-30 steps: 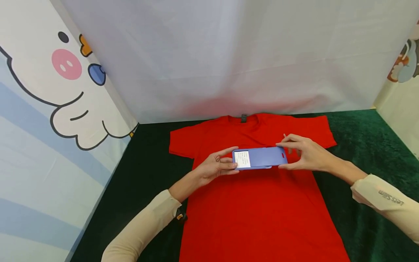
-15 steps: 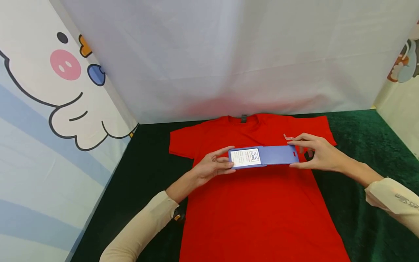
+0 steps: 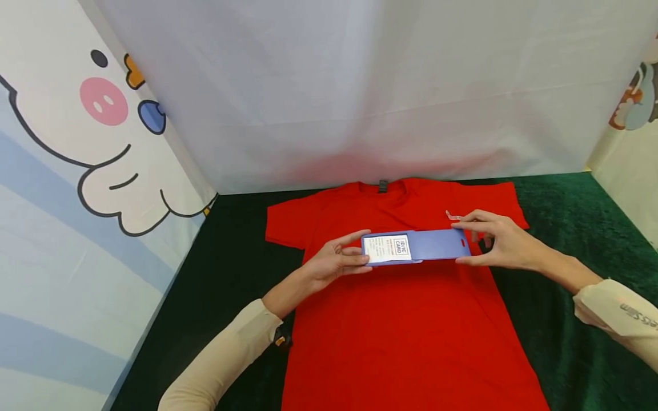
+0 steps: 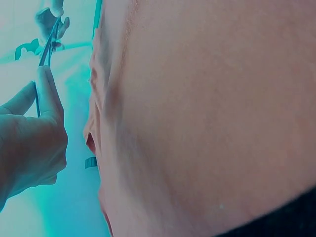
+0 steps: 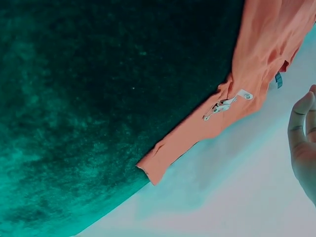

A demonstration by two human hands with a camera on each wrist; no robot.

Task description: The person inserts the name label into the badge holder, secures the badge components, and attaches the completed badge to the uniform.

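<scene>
A blue ID card holder is held level above a red T-shirt, its two parts slid apart lengthwise. Printed "ID/IC CARD", a white insert shows in the left part. My left hand grips that left end between thumb and fingers. At the slotted right end, my right hand pinches the sliding part by its long edges. A small clear-strapped badge clip lies on the shirt near the right sleeve, partly behind the right hand in the head view. The left wrist view shows the holder edge-on.
The T-shirt lies spread out on a dark green cloth, collar at the far side. A white curtain stands behind it. Cartoon-printed panels close in the left and right sides.
My right hand has moved right, drawing the holder's sliding part outward and uncovering more of the white insert. Over the last half second both hands have stayed nearly still.
</scene>
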